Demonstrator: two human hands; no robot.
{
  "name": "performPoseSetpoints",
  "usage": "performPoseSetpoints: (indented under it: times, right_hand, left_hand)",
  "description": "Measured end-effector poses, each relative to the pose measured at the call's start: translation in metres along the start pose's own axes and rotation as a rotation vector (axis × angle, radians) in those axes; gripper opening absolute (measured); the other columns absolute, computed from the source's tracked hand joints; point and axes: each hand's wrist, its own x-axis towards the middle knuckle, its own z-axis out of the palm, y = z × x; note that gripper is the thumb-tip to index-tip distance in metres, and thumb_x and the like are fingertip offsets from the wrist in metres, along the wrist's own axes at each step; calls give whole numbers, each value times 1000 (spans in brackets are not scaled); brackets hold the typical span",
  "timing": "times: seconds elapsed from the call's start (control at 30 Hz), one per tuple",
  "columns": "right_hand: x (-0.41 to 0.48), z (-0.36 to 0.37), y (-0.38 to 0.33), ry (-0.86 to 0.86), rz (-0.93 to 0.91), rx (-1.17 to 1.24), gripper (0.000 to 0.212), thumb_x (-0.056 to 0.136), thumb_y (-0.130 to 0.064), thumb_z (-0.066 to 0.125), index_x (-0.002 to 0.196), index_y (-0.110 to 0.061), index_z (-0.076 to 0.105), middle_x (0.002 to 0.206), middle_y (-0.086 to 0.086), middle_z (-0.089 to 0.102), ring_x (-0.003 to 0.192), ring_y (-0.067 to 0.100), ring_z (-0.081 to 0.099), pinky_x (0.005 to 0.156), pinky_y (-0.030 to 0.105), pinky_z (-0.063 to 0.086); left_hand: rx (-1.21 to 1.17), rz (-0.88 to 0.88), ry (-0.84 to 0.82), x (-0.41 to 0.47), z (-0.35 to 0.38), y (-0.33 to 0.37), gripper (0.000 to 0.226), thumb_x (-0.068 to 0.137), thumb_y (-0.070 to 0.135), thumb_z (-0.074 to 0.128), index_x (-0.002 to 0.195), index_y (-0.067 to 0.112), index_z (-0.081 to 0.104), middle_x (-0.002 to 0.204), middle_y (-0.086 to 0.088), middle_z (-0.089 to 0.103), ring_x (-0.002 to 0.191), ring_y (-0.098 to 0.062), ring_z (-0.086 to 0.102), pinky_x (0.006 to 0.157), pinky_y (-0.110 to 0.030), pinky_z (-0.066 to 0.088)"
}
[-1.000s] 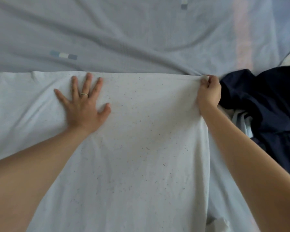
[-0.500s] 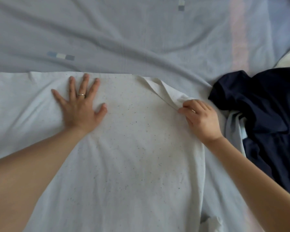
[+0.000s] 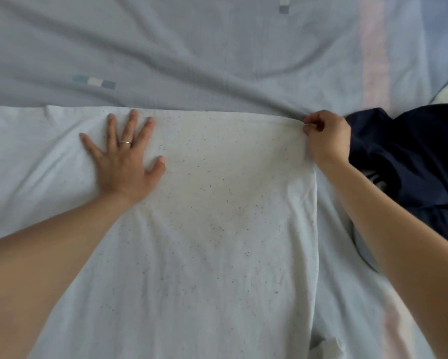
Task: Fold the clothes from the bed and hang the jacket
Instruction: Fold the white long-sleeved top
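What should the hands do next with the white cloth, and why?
Probably the right hand should carry its pinched corner across toward the left hand, folding the cloth. It lies flat, and the left hand presses it down so it shouldn't slide.

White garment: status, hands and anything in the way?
Left hand flat, pressing white speckled garment. Right hand pinches its far right corner. Navy garment bunched just right of it, not on it.
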Motion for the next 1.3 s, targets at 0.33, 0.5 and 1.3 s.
performPoseSetpoints:
  times: [0.33, 0.5, 1.3]
  right_hand:
    - [-58, 41, -1, -339, -546, -597, 66, 94, -65, 17, 151, -38, -2, 161, -6, -5, 148, 23, -3, 119, 43, -3]
    - [-86, 56, -44, -168, -155, -620, 65, 100, -42, 23, 153, -14, -2, 160, 7, -14, 146, 30, -12, 115, 56, -11]
    - [-206, 147, -123, -222, -411, -354, 64, 85, -44, 32, 148, -31, 28, 157, -3, 24, 145, 25, 20, 116, 50, 1]
  left_hand:
    - [2, 1, 16, -1, 4, -2, 77, 78, 59, 27, 150, 34, 17, 160, 4, 12, 146, -32, 6, 104, -74, 0]
    - [43, -13, -12, 4, 6, 7, 71, 88, 56, 36, 151, 34, 10, 161, 6, 5, 147, -30, 1, 106, -71, -3]
    - [-160, -529, 214, 32, -24, -209, 20, 97, 19, 41, 111, 13, 55, 116, -15, 59, 115, -33, 48, 91, -41, 32]
